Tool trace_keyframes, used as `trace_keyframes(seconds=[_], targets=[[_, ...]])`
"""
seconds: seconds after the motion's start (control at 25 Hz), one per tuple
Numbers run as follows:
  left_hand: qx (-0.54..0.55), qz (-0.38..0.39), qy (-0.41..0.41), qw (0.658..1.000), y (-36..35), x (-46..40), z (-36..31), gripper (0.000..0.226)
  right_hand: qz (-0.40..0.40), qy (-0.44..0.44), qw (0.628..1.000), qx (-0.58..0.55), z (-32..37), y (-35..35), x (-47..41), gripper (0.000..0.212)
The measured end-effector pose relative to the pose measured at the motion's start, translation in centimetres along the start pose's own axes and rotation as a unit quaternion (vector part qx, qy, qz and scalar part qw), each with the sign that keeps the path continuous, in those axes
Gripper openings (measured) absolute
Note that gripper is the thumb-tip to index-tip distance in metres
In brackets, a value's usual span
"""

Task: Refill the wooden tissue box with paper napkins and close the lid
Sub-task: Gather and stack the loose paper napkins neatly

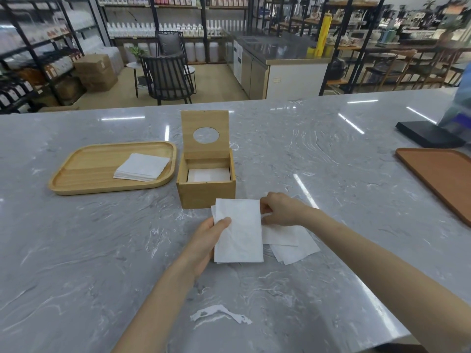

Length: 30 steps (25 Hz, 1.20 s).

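Open box mouth ahead of you, lid standing behind it.

Your way into the wooden box [206, 192] is from above and from the near side: its lid [206, 131] stands upright along the far edge and blocks any reach from behind. The light wooden tray [76, 174] sits just beside the box on the left, leaving only a narrow gap there, while the counter [318, 161] to the right of the box lies bare as far as the brown tray [443, 179] and the black slab [428, 133]. Loose napkins [293, 245] cover the counter near your right hand [280, 208].
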State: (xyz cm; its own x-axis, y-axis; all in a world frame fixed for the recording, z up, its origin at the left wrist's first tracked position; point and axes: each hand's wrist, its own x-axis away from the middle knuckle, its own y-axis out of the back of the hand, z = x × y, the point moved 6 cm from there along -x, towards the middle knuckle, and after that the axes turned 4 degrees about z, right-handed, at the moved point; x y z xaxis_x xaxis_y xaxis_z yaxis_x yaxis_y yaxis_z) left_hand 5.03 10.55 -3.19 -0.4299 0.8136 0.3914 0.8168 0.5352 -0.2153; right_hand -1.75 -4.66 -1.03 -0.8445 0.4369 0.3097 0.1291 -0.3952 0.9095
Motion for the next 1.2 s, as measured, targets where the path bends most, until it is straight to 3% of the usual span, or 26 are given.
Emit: trace_keyframes(seconds=[0.24,0.36,0.44,0.52,0.56,0.6,0.8,1.08,1.2], targets=[[0.007,0.017,0.003,1.000,-0.5,-0.2,0.0,0.016,-0.124,-0.028,0.987,-0.097,-1.6,4.1,3.1,0.018],[0.041,0.037,0.005,0.998,-1.2,-0.3,0.0,0.020,-0.205,-0.032,0.963,-0.174,-1.8,7.3,5.6,0.007],[0.064,0.056,0.000,0.996,-1.8,-0.5,0.0,0.027,-0.205,0.022,0.903,-0.377,-1.0,8.3,7.2,0.016],[0.077,0.067,-0.005,0.995,-2.4,-0.5,-0.2,0.033,-0.149,0.093,0.790,-0.587,0.4,7.7,8.0,0.014],[0.076,0.071,-0.007,0.995,-2.7,-0.5,-0.3,0.035,-0.120,0.106,0.752,-0.639,0.9,6.7,8.0,0.013],[0.068,0.074,-0.011,0.995,-2.9,-0.6,-0.4,0.035,-0.098,0.098,0.742,-0.656,1.5,5.4,7.9,0.014],[0.068,0.068,-0.002,0.995,-3.3,-0.5,-0.2,0.030,-0.123,-0.028,0.842,-0.524,1.0,0.1,6.9,0.012],[0.122,0.104,-0.001,0.987,-4.2,-0.3,-0.4,0.049,-0.193,-0.069,0.858,-0.470,0.1,-0.2,6.8,0.007],[0.110,0.098,0.001,0.989,-4.1,-0.2,-0.3,0.044,-0.202,-0.080,0.864,-0.455,-0.1,-0.4,6.7,0.009]])
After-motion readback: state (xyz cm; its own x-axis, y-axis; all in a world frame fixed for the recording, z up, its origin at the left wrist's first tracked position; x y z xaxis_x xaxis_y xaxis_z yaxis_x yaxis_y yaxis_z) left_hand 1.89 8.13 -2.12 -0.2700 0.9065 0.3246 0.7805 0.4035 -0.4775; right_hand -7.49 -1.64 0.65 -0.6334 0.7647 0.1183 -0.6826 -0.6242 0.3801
